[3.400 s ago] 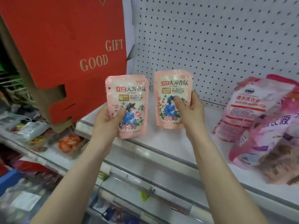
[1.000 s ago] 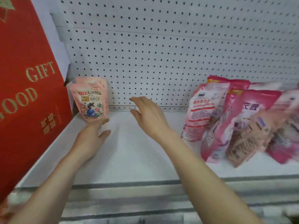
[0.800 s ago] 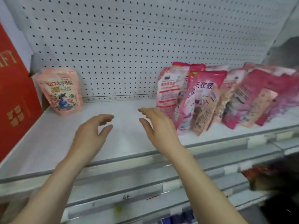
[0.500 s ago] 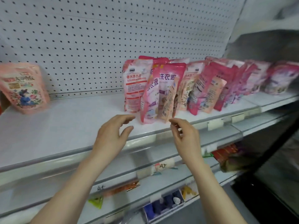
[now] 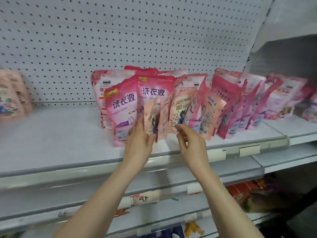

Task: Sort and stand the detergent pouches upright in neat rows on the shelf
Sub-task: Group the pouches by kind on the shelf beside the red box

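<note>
A jumble of pink detergent pouches leans on the white shelf point(image 5: 65, 145). Two big pink pouches point(image 5: 122, 107) stand at the group's front left. My left hand point(image 5: 139, 145) grips a small pale pink pouch point(image 5: 151, 120) that stands edge-on among them. My right hand point(image 5: 191, 145) pinches the bottom edge of a small floral pouch point(image 5: 181, 109) just to the right. Darker pink pouches point(image 5: 240, 103) lean in a loose row further right. Two small pale pink pouches point(image 5: 12, 98) stand upright at the far left against the pegboard.
A white pegboard wall point(image 5: 120, 40) backs the shelf. Bare shelf surface lies between the left pouches and the jumble. Below the shelf's front rail point(image 5: 248, 150) with its price-tag holders are lower shelves holding other goods point(image 5: 257, 191).
Earlier both hands set two small pouches at the shelf's left end and let go. The view swung right, and both hands reached into the jumble and closed on small pouches.
</note>
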Available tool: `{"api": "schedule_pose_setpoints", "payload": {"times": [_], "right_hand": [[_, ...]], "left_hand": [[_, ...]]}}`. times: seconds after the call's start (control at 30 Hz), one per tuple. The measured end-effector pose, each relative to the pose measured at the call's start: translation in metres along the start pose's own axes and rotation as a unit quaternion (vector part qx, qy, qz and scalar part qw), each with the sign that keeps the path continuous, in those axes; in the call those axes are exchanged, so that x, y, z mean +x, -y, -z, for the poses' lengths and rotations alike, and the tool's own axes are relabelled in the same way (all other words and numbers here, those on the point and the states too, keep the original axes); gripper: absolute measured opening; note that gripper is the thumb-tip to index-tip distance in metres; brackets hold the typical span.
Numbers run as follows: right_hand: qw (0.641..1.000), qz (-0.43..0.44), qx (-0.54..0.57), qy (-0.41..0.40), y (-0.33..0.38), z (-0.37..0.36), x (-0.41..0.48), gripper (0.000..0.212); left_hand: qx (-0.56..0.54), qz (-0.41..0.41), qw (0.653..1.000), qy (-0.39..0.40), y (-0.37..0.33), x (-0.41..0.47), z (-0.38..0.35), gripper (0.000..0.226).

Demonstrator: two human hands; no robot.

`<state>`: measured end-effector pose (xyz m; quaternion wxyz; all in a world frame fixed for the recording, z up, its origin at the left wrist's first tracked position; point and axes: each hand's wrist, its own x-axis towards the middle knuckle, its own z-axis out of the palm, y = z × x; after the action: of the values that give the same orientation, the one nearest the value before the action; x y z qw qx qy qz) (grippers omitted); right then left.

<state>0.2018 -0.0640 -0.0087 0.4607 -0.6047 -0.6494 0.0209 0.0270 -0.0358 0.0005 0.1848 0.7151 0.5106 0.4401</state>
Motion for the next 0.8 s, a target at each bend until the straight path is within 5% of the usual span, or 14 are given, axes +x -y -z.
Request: {"api": "schedule_pose_setpoints", "payload": {"times": [0.27,0.43,0.63,0.8], "right_hand": [[0.999,0.031,0.039,0.005,-0.007,-0.012,0.035,0.032],[0.997,-0.01,-0.069,-0.014,0.019,-0.036,0.045,0.066],[0.997,-0.039,-0.048,-0.039,0.022,-0.038,0.046,0.034],[0.989,-0.083,0.121,-0.032,0.01,-0.025,0.031,0.034]], "left_hand": [[0.012,0.101,0.989,-0.106,0.006,-0.012,-0.014,0.038],[0.013,0.11,0.983,-0.143,0.005,-0.026,0.006,0.03],[-0.067,0.128,0.976,-0.163,0.006,-0.035,0.028,0.033],[-0.18,0.153,0.956,-0.175,0.012,-0.046,0.033,0.033]]}}
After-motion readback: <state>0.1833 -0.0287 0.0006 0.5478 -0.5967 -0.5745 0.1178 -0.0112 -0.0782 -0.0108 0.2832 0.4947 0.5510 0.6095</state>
